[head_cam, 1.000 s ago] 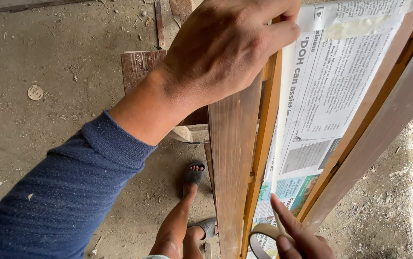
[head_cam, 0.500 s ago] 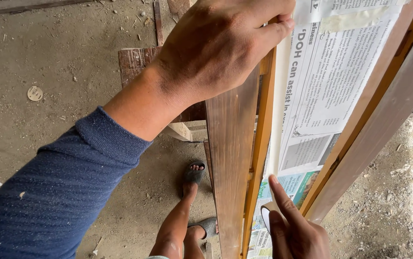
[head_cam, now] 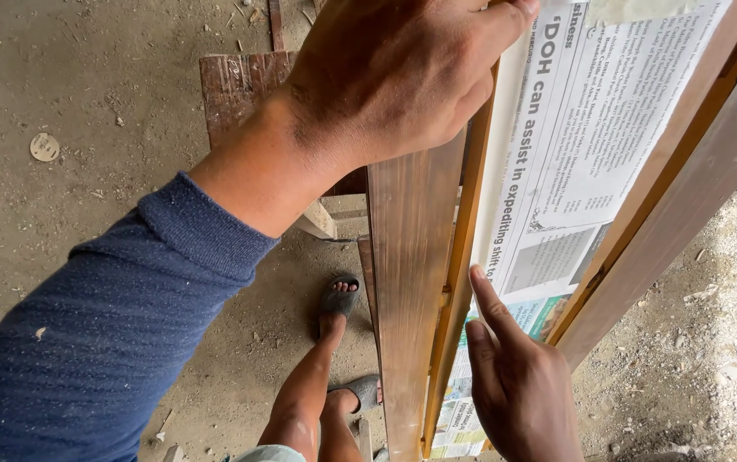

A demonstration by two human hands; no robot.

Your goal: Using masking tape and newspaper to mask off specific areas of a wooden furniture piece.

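My left hand [head_cam: 394, 81] is curled over the top edge of an upright brown wooden panel [head_cam: 407, 282], its fingertips holding down the left edge of a newspaper sheet [head_cam: 574, 171]. The sheet lies inside the panel's orange-brown wooden frame [head_cam: 685, 197]. A strip of pale tape [head_cam: 633, 8] crosses the sheet's top edge. Lower down, my right hand [head_cam: 514, 376] presses straight fingers against the newspaper's left edge beside the inner frame strip. Nothing shows in that hand.
My bare legs and grey sandals [head_cam: 338, 295] stand on a dusty concrete floor left of the panel. A dark wooden board [head_cam: 236, 85] lies on the floor behind my left wrist. A small round disc [head_cam: 44, 146] rests far left, and gravel [head_cam: 728, 342] covers the right.
My right hand has risen along the newspaper's left edge, fingers now pressing higher. A ring-shaped roll seen by that hand before is out of view. My left hand has stayed in place.
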